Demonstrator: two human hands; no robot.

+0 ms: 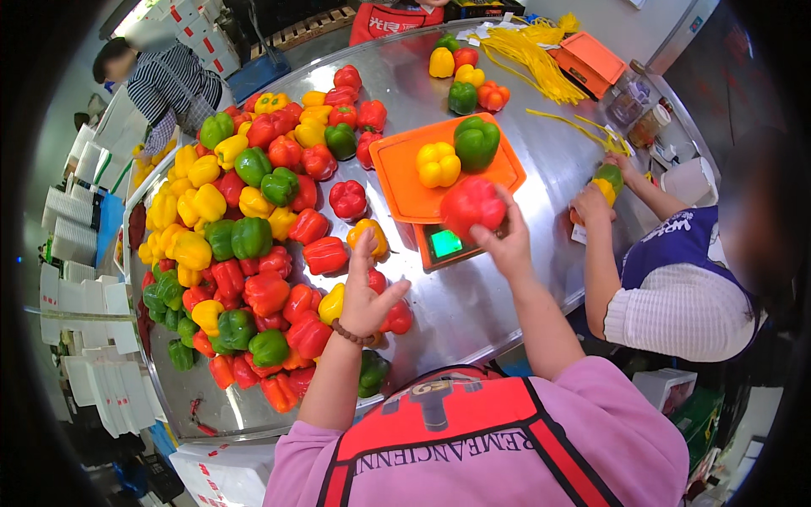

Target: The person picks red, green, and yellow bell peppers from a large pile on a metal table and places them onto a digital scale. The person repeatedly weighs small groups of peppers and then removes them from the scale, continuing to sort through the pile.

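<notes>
Co-worker in striped top, upper left of the frame. Pepper heap, red, yellow and green mixed, fills left centre of the steel table. Left hand, centre: holds nothing, fingers spread, thumb apart, above the heap's right edge. Orange weighing tray, right of upper centre, bears a yellow pepper and a green pepper. Red pepper is in the right hand, over the tray's lower edge in the frame, pinched between thumb and fingers, the latter partly hidden. Contact with tray: cannot tell. Far right: co-worker in navy apron handles a green-and-yellow bundle.

Step, as judged: adding the red pepper to the pair for weighing. Best lowered gently into the gap beside them, well inside the rim, then let go fully, both hands off so the reading settles.

Writing: white boxes, upper left, red print, too small to read; wearer's red bib, lower centre, dark lettering, upside down; green-lit display, digits not legible; navy apron, white lettering
</notes>
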